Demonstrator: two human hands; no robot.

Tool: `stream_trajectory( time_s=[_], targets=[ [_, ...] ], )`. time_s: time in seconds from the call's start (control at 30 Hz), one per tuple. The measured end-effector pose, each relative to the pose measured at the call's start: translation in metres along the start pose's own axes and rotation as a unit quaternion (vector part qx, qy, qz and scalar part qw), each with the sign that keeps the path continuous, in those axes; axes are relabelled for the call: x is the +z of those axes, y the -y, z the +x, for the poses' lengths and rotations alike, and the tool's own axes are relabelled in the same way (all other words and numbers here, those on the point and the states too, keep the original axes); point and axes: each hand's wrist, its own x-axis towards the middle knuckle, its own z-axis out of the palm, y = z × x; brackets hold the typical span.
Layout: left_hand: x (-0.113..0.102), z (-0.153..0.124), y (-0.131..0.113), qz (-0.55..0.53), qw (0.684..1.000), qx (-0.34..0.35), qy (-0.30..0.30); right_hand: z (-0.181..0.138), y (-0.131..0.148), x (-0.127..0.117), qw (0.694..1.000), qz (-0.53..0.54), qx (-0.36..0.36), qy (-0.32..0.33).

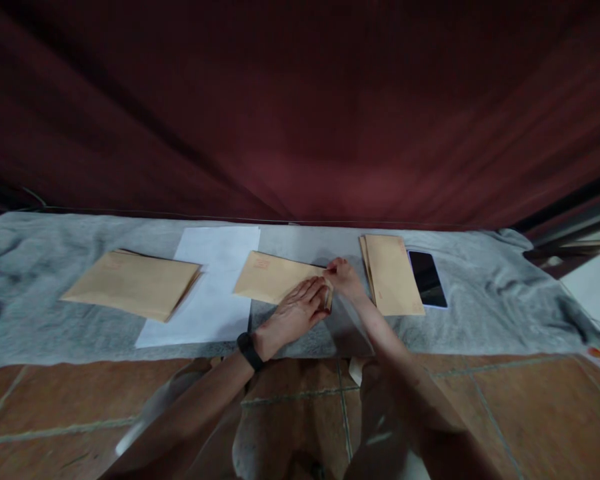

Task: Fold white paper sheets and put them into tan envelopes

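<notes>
A tan paper envelope [265,277] with red print at its left end lies flat in front of me on the grey cloth. My left hand [300,307], a black watch on its wrist, rests on the envelope's right part with the fingers stretched out flat. At the envelope's right end my right hand [344,277] has its fingers pinched on the edge, by the flap. The envelope's far right corner is partly hidden by my fingers.
White paper sheets [215,287] lie to the left, partly under a stack of tan envelopes [135,283]. More envelopes [393,277] lie on the right beside a dark phone [427,279]. Grey cloth [500,293] covers the long surface; a dark red curtain [300,133] hangs behind.
</notes>
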Motion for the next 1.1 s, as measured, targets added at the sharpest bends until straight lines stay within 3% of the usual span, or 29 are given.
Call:
stream_trajectory(
  time_s=[0.1,0.23,0.37,0.57,0.8,1.1],
  targets=[
    [-0.01,0.0,0.006,-0.018,0.999,0.027,-0.006,-0.005,-0.005,-0.016,0.99,0.106,0.02,0.085],
    [-0.02,0.001,0.014,-0.04,0.998,-0.011,-0.042,-0.024,-0.017,-0.034,0.93,0.307,0.047,0.199],
    [-0.026,0.007,0.019,-0.045,0.997,-0.03,-0.061,-0.041,-0.033,-0.039,0.898,0.394,0.063,0.185],
    [-0.024,0.016,0.023,-0.087,0.995,-0.036,-0.04,-0.054,-0.045,-0.037,0.925,0.331,0.088,0.165],
    [-0.013,0.03,0.037,-0.063,0.997,-0.028,-0.038,-0.064,-0.044,-0.042,0.903,0.291,0.115,0.296],
    [0.004,0.061,0.073,-0.006,0.994,-0.104,-0.041,-0.066,-0.034,-0.027,0.901,0.221,0.176,0.33]
  ],
)
